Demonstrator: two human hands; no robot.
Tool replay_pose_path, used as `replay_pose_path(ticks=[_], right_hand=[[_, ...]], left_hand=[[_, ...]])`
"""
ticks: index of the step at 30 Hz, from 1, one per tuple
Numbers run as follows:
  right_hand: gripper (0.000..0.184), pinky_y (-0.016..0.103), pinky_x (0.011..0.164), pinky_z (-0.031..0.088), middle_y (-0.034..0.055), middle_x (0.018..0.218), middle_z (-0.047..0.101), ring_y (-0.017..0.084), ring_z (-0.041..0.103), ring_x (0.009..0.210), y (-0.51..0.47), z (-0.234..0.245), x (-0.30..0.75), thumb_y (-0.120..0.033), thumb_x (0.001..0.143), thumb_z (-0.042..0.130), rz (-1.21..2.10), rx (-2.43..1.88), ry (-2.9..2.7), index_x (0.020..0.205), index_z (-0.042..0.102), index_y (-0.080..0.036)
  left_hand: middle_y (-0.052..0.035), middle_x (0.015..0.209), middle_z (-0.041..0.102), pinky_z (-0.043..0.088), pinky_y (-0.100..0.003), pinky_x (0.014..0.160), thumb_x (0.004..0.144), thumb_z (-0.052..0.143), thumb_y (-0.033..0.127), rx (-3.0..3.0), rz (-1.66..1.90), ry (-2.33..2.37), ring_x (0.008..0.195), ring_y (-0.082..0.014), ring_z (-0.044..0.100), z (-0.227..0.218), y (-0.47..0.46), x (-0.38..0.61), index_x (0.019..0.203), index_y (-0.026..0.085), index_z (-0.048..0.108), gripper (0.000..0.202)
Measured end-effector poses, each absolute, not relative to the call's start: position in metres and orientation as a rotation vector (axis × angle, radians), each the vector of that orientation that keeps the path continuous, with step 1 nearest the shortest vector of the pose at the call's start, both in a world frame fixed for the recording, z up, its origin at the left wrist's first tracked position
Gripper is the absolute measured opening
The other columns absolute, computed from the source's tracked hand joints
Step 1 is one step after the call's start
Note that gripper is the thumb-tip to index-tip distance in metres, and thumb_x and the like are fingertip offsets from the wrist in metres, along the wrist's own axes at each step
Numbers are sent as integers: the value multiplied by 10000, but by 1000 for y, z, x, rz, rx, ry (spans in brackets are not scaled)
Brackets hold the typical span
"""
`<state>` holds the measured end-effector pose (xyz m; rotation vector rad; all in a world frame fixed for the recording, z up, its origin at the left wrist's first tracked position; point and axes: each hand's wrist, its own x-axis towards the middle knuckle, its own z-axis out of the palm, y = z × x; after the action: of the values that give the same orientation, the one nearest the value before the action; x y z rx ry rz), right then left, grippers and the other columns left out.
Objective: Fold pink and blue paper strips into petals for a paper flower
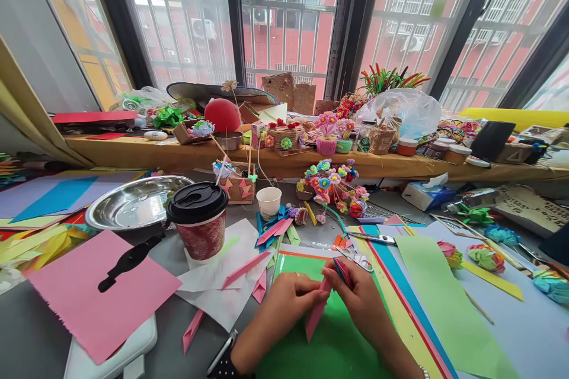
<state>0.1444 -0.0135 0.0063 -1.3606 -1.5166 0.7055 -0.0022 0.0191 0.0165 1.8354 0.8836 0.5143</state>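
Note:
Low in the head view, a folded pink paper strip (pixel 315 321) hangs pointing downward between my two hands. My left hand (pixel 284 302) pinches it between thumb and finger. At its upper end, my right hand (pixel 353 290) grips the same strip. A small dark blue and reddish bundle (pixel 342 271) also sits within the right fingers; what it is made of is unclear. Under both hands lies a green sheet (pixel 284 355) with a glossy cover. Just beyond the right hand rest scissors (pixel 376 238). More folded pink strips (pixel 244 269) lie to the left on white paper (pixel 208 290).
A lidded coffee cup (pixel 200 237) stands left, beside a metal bowl (pixel 128 207) and a pink sheet (pixel 89 284). Behind are a small white paper cup (pixel 269 204) and blue strips (pixel 267 234). Light green paper (pixel 440 290) covers the right. A crowded windowsill (pixel 178 154) runs across the back.

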Motion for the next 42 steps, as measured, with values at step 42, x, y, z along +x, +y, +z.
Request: replay_pose_path(ticks=[42], right_hand=[[256, 205, 492, 327, -21, 590, 466, 85, 383, 517, -13, 7, 145, -391, 773, 523, 1510, -817, -722, 885, 597, -173]], left_hand=[[-25, 760, 628, 462, -280, 732, 659, 599, 379, 1200, 862, 884, 751, -159, 554, 21, 20, 0, 757, 159, 683, 255]])
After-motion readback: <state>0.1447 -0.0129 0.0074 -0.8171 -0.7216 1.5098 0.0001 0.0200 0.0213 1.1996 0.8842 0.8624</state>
